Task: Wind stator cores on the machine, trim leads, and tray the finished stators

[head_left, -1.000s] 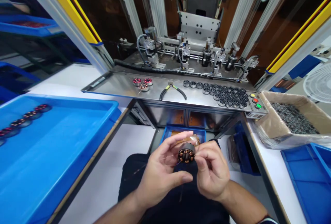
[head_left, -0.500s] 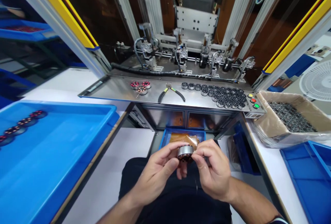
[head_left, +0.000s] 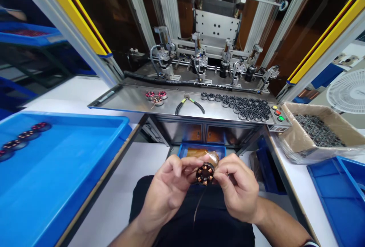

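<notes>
A copper-wound motor stator (head_left: 205,168) is held over my lap, its round face with the windings turned toward me. My left hand (head_left: 169,184) grips it from the left and behind, with some fingers lifted. At the stator's right edge my right hand (head_left: 239,188) is closed in a pinch; a thin wire seems to be between the fingertips, too small to be sure. A loose thin wire (head_left: 197,205) hangs below the stator. On the metal ledge ahead lie wire cutters (head_left: 186,100) with spread handles, and wound stators (head_left: 157,100) to their left.
Many bare stator cores (head_left: 251,106) cover the ledge's right side, near coloured push buttons (head_left: 278,113). Behind stands a machine with clamps (head_left: 201,62). A blue tray (head_left: 71,155) with wound stators is at left; a lined carton (head_left: 296,140) and blue bin (head_left: 327,190) are at right.
The stator has been tilted so its wound face, rather than its metal side, faces me. Fingers of my left hand have shifted and lifted. A hanging wire now shows more clearly.
</notes>
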### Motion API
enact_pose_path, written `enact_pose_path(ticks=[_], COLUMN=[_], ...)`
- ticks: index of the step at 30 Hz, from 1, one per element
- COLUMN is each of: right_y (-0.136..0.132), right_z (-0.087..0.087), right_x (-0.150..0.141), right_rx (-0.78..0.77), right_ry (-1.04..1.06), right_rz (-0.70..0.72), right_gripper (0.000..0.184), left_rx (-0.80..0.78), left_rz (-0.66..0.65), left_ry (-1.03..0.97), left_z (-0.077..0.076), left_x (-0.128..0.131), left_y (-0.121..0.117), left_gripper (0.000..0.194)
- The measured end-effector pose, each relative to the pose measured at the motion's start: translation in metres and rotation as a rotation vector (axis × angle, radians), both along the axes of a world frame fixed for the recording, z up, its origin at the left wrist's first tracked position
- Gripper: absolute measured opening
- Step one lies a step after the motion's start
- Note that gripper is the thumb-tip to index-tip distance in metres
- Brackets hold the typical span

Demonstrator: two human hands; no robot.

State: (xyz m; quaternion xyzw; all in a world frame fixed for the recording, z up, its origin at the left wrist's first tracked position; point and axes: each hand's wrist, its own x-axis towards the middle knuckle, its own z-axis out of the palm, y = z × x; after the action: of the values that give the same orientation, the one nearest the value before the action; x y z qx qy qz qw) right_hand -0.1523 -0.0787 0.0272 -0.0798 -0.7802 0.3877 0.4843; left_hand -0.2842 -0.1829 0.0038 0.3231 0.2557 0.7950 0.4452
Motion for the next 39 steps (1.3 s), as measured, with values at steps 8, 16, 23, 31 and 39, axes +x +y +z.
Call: enact_pose_path(ticks=[8, 16, 23, 31, 39], right_y=[0.005, -0.007, -0.013, -0.016, -0.017], right_z=[0.003, -0.002, -0.027, -0.031, -0.033], right_x=[0.009, 0.003, -0.002, -0.008, -0.008], right_rx=[0.247, -0.177, -0.928, -1.160, -1.138], right_ry=[-0.042, -0.044, -0.048, -0.073, -0.071], right_rz=[0.001, -0.009, 0.265, 0.289, 0.310], right_gripper=[0.014, 0.021, 0.036, 0.039, 0.038], left_rx=[-0.249, -0.103, -0.011, -0.071, -0.073], left_rz=[-0.306, 0.085, 0.521, 0.573, 0.548], left_ry=[0.125, 0.370, 0.891, 0.949, 0.919], left_z=[-0.001, -0.004, -0.010, -0.007, -0.007], left_x=[0.003, 0.011, 0.006, 0.002, 0.002], left_y=[-0.001, -0.004, -0.004, -0.007, -0.008], left_gripper=[0.033, 0.026, 0.054, 0.050, 0.045])
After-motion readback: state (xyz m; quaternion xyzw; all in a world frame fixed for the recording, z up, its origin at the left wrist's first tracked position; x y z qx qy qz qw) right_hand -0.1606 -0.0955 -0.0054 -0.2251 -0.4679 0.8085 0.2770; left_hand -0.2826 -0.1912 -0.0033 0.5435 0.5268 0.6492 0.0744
